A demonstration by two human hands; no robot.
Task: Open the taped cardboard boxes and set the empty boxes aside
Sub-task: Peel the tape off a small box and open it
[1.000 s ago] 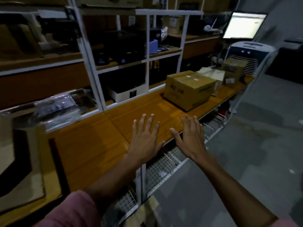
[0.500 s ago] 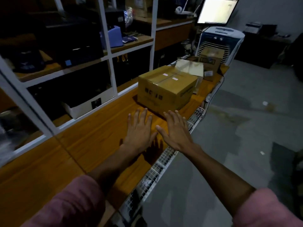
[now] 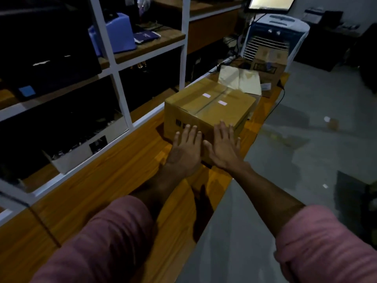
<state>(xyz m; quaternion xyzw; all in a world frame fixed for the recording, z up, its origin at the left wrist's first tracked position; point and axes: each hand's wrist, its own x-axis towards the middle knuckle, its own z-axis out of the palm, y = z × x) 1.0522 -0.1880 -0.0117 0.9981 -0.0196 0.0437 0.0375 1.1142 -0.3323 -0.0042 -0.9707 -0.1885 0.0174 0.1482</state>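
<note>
A long wooden bench (image 3: 106, 180) runs along a white-framed shelving unit (image 3: 122, 92) toward the far end of the room, with grey floor to its right. On the bench, near its outer edge, sits a taped cardboard box (image 3: 212, 105), shut, clear tape running along its top seam and two small pale labels either side of the seam. Beyond it lie a pale flattened carton (image 3: 240, 80) and a smaller brown box (image 3: 267, 64), in front of a white air cooler (image 3: 273, 35). A blue plastic container (image 3: 114, 35) stands on a shelf to the left. Both arms reach forward in pink sleeves (image 3: 326, 248). The left hand (image 3: 186, 149) and right hand (image 3: 223, 147) lie side by side against the near face of the taped box, fingers straight and spread, gripping nothing; whether the palms press the cardboard cannot be told.
</note>
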